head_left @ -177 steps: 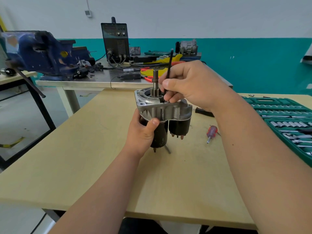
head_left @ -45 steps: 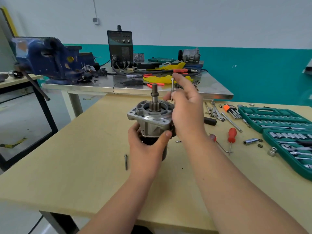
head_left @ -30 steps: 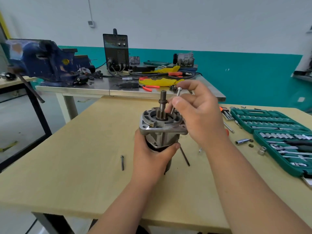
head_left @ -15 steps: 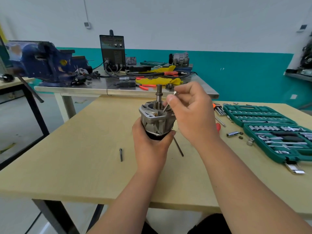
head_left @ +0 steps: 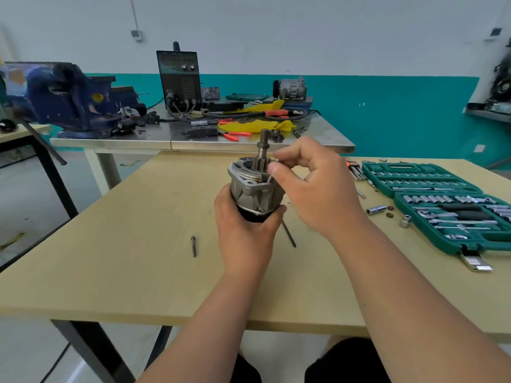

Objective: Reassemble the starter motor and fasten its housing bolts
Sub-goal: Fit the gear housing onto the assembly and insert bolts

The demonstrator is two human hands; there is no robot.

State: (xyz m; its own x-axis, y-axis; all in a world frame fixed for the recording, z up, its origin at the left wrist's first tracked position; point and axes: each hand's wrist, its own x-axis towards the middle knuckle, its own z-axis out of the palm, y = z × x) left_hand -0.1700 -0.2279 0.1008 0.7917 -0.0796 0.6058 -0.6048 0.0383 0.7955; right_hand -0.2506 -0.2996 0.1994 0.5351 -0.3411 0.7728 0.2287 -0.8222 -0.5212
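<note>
**Silver housing bolt [head_left: 270,178] going down into the starter motor [head_left: 253,190]**

Grey cast-metal nose housing above a black cylindrical body: the starter motor stands upright on the pale wooden worktop [head_left: 110,258], with its toothed pinion shaft [head_left: 264,153] pointing up. The left hand [head_left: 243,233] wraps the black body from the near side, fingers and thumb curled round it just below the housing. The right hand [head_left: 318,189] reaches in from the motor's right with the wrist raised. Its thumb and forefinger pinch the slender housing bolt beside the shaft, and the other fingers are loosely bent.

A second ago the bolt head stood clear above the flange. Now only a short bright length shows between the thumb and the housing, so the bolt has probably found its hole and is sliding down. It is likely not yet threaded, and tightening remains to be done.

Left of the motor lies a short dark loose bolt [head_left: 193,246]. A thin dark rod [head_left: 289,233] slants out from under the motor's right side. Well to the motor's right sits an open green plastic socket case [head_left: 442,205].
</note>
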